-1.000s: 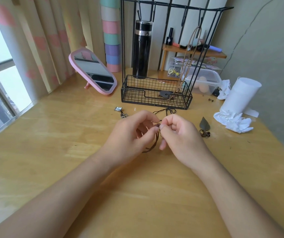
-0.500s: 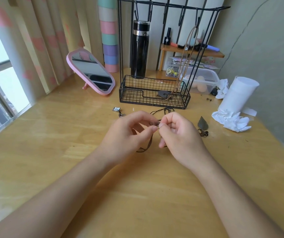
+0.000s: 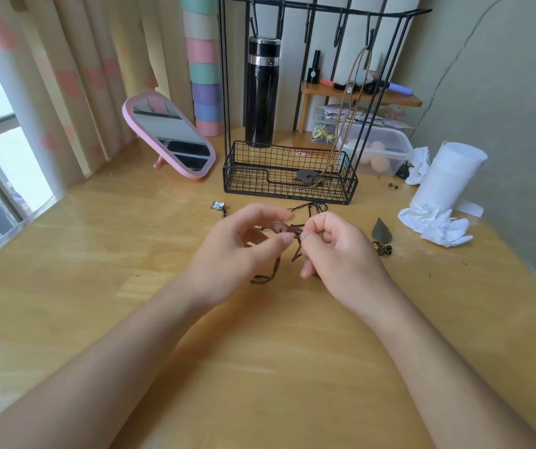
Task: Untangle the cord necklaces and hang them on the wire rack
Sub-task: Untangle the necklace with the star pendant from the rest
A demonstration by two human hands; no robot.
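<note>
Hands picked at a tangled brown cord necklace (image 3: pixel 296 254) over a wooden table (image 3: pixel 260 367).
The left hand (image 3: pixel 244 251) and right hand (image 3: pixel 334 251) each pinched the cord between curled thumb and forefinger, near the wire rack (image 3: pixel 260 186), where a tan necklace (image 3: pixel 354 92) hung from a hook.

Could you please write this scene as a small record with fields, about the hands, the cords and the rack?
left hand: pinches the brown cord tangle
right hand: pinches the same tangle
wire rack: upright behind the hands
already hung: one tan cord necklace, its dark pendant in the rack's basket
on the table: leaf pendant, black cord
</note>
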